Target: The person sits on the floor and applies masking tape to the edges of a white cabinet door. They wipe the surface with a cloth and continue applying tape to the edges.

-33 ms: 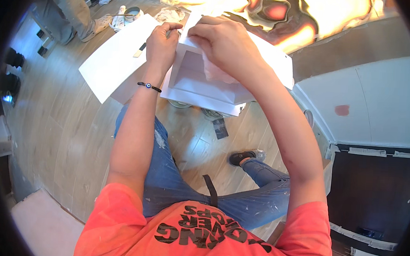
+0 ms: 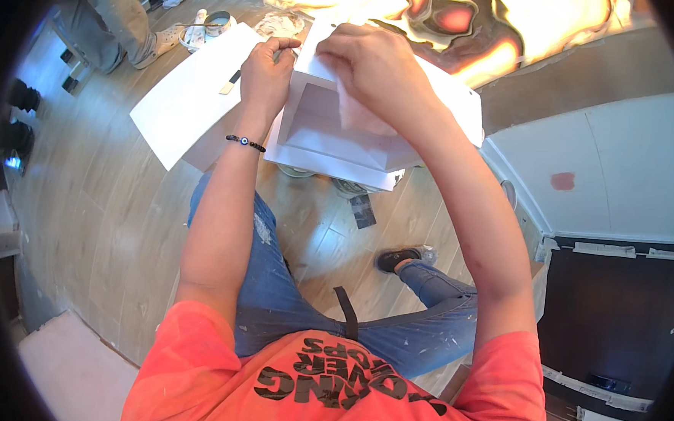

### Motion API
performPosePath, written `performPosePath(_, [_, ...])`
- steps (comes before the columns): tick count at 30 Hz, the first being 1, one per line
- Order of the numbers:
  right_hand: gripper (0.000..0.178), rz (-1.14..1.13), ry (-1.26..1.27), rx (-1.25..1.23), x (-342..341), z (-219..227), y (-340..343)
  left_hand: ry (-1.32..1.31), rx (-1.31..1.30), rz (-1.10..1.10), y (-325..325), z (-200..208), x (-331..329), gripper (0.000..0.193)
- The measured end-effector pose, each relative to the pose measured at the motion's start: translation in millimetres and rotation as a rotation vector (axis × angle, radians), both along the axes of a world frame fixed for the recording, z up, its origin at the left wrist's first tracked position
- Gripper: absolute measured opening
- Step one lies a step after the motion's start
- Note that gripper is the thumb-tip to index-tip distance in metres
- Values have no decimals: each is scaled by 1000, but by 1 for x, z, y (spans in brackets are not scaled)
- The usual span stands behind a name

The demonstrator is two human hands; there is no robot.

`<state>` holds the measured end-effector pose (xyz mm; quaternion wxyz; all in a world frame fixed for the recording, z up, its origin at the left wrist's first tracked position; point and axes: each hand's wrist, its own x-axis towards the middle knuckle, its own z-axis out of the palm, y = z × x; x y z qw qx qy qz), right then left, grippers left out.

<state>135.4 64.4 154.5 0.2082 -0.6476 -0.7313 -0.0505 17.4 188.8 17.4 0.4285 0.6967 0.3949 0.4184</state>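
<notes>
A white open-fronted box (image 2: 339,167), like a cabinet or drawer unit, stands before me. My right hand (image 2: 382,72) is closed round a thin white cloth (image 2: 361,120), with its fingertips at the box's upper front edge. The cloth hangs down across the opening and hides part of the inside. At the box's left upper corner is my left hand (image 2: 268,73), its thumb and fingers curled together. What lies between those fingers, if anything, is too small to make out.
A white board (image 2: 178,107) lies left of the box, bearing a small flat tool with a dark end (image 2: 229,83). Beyond are a round container (image 2: 221,23), crumpled cloth (image 2: 280,24) and another person's leg (image 2: 119,8). Glossy patterned panelling (image 2: 468,27) runs behind.
My right hand has shifted slightly right along the box's edge, and the cloth has moved with it. The left hand stays in place.
</notes>
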Motion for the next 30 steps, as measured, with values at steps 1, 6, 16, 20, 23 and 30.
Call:
performPosePath(1, [16, -51, 14, -16, 7, 2, 4, 3, -17, -11, -1, 5, 1, 25])
performPosePath(6, [17, 67, -57, 103, -1, -2, 5, -19, -50, -28, 0, 8, 3, 25])
performPosePath(16, [19, 112, -19, 33, -7, -1, 20, 14, -79, -19, 7, 4, 3, 24])
performPosePath(20, [21, 33, -24, -20, 11, 1, 7, -12, -68, -26, 2, 8, 2, 23])
performPosePath(23, [21, -18, -44, -3, 17, -1, 14, -36, -52, -43, 0, 11, 5, 24])
performPosePath(30, [16, -51, -6, -41, 3, 3, 24, -23, -90, -34, 5, 8, 3, 26])
